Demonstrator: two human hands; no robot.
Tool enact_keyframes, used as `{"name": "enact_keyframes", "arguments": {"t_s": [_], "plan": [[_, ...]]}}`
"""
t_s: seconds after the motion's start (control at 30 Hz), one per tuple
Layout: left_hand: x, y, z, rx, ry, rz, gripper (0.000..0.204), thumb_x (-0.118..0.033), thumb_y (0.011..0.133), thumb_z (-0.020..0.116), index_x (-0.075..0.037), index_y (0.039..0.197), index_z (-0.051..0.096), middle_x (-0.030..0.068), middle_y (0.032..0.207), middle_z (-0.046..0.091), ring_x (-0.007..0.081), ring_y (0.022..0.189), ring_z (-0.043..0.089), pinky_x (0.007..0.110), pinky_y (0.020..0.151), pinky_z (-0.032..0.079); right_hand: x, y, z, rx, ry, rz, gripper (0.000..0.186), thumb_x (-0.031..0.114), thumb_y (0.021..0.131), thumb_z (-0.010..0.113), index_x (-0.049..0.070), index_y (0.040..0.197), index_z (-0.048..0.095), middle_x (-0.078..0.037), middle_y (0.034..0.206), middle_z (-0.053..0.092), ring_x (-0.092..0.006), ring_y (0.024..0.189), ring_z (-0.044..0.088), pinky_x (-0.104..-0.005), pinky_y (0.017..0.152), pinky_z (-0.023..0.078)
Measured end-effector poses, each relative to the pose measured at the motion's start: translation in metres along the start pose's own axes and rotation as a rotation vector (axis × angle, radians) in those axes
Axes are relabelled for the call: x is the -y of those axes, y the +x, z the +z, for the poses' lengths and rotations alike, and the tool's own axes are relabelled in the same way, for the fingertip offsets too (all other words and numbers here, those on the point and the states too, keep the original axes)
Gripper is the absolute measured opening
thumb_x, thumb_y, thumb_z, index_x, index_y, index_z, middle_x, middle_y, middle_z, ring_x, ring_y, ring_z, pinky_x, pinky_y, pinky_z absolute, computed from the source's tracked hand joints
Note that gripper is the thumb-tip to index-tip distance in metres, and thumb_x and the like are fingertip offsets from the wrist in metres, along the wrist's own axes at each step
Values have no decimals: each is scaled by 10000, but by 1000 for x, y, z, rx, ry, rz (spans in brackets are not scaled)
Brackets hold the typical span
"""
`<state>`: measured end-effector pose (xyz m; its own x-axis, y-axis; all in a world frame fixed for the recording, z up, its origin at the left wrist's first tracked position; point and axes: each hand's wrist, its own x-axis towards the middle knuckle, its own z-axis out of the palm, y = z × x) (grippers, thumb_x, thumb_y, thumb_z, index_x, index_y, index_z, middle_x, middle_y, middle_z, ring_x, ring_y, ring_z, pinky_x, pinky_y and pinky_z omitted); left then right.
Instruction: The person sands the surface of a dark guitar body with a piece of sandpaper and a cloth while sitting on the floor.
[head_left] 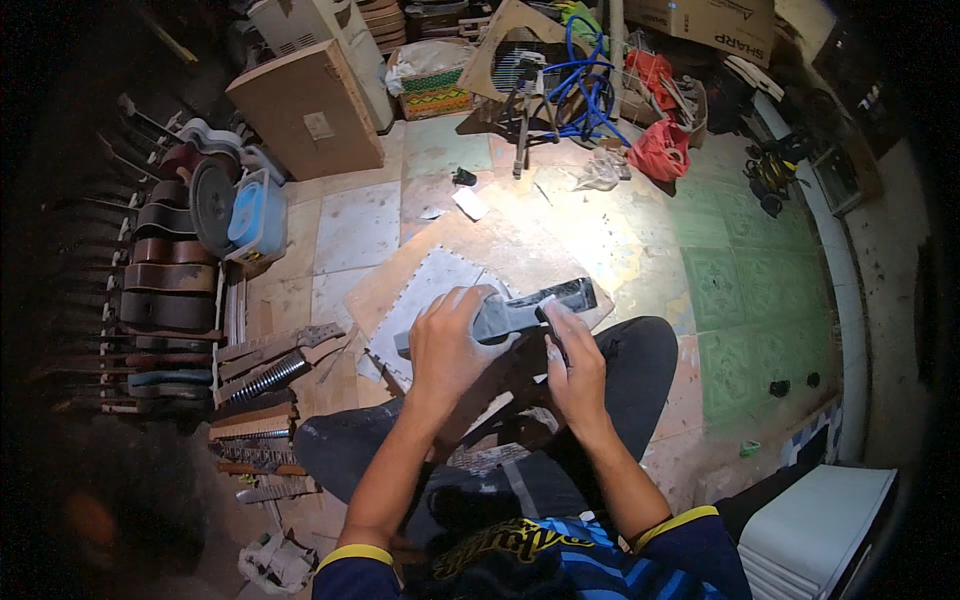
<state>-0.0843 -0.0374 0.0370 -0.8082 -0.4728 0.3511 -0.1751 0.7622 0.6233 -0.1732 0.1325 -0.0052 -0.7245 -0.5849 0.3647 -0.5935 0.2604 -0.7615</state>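
My left hand (450, 345) is wrapped round a grey, dust-coated, long workpiece (505, 316), held at a slant over my lap, with a glossy black slab-like end (565, 294) to the right. Just below that end, my right hand (575, 365) is closed on a small dark piece (549, 328), partly hidden by my fingers. Beneath the workpiece, white perforated sheets (420, 285) lie on a pale board (370, 295) between my bent legs.
Racked guitars (170, 280) line the left, beside a blue bin (255, 215) and wooden tools (260, 375). A panel (305, 115), coiled blue hose (590, 90) and red bags (660, 150) stand behind. A white plastic object (820, 520) sits lower right.
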Motion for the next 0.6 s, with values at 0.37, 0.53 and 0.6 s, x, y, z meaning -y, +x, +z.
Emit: {"name": "enact_keyframes", "arguments": {"t_s": [0.37, 0.53, 0.6], "plan": [[-34, 30, 13, 268, 605, 154, 125, -136, 728, 746, -108, 849, 743, 93, 952, 710, 279, 931, 653, 418, 770, 491, 4, -12, 4, -48, 102, 129, 589, -73, 866, 575, 1, 1447, 512, -237, 1246, 654, -379, 1124, 643, -403, 988, 491], [-22, 33, 26, 264, 586, 254, 48, -128, 753, 679, -109, 746, 723, 75, 804, 709, 251, 860, 672, 390, 696, 516, 7, 1, 14, -10, 40, 140, 639, -103, 845, 535, 5, 1473, 478, -280, 1235, 629, -422, 1069, 623, -440, 953, 485], [-20, 29, 26, 276, 585, 258, 52, -137, 754, 677, -113, 729, 715, 69, 775, 706, 244, 839, 678, 381, 665, 521, 7, 0, 18, -37, 67, 128, 640, -105, 851, 530, 2, 1479, 469, -289, 1231, 627, -424, 1078, 620, -445, 958, 481]]}}
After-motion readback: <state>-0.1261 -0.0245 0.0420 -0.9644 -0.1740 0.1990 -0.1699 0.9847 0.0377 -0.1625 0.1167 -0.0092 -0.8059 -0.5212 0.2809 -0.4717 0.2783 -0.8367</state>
